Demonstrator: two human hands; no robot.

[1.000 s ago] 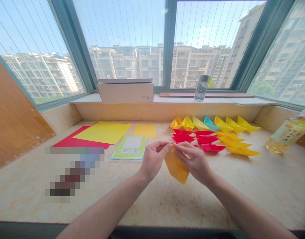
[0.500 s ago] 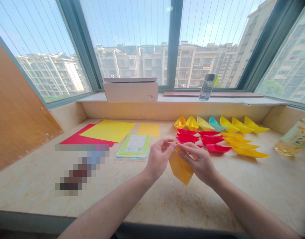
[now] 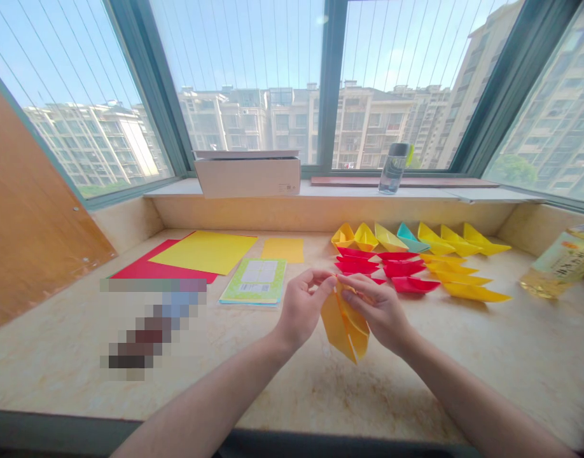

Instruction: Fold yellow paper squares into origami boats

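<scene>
Both my hands hold a folded orange-yellow paper (image 3: 344, 327) just above the stone counter (image 3: 282, 375). My left hand (image 3: 301, 306) pinches its top corner with thumb and fingers. My right hand (image 3: 380, 308) grips the upper right side, fingers closed on the folds. The paper hangs point down and its layers are spread a little apart. Just beyond my hands lie rows of finished paper boats: yellow ones (image 3: 464, 280), red ones (image 3: 382, 266) and a single teal one (image 3: 409, 236).
Flat sheets lie at the left: red paper (image 3: 144, 270), yellow paper (image 3: 206, 251), a small orange sheet (image 3: 283, 249) and a green paper pack (image 3: 256, 281). A white box (image 3: 248, 173) and a water bottle (image 3: 392, 166) stand on the sill. A drink bottle (image 3: 562, 262) lies at the right.
The paper's lower layers have opened slightly between my hands. The view shifted a little; hands stay in the same place.
</scene>
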